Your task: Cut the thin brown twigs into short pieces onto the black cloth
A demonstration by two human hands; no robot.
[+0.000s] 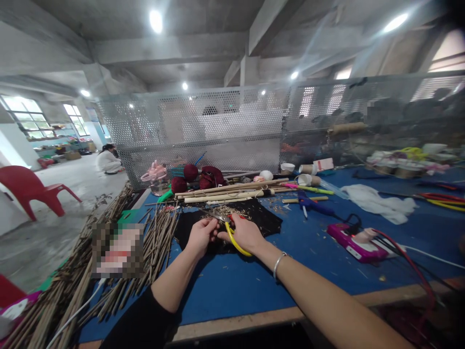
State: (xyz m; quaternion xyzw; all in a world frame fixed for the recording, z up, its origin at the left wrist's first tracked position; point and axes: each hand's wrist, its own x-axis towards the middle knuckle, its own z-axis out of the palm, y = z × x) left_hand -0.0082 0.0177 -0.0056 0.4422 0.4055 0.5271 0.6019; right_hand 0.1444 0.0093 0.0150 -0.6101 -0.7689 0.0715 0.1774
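Note:
My right hand [246,234] is closed around a pair of scissors with yellow and red handles [238,245]. Their metal blades point left, toward the fingertips of my left hand [201,236]. That hand is pinched, and whatever lies between its fingers is too small to make out. Both hands are close together over a black cloth [267,218] on the blue table. Small brown clippings [234,212] are scattered on the cloth just beyond the blades. To the left of my left hand lies a pile of thin cut sticks [160,242].
Long bundled twigs [72,271] run along the table's left edge. Behind the cloth lie pale rods [225,194] and dark red yarn balls [191,172]. To the right are a blue glue gun [314,203], a magenta power strip [354,245] with cords, and white cloth [379,201].

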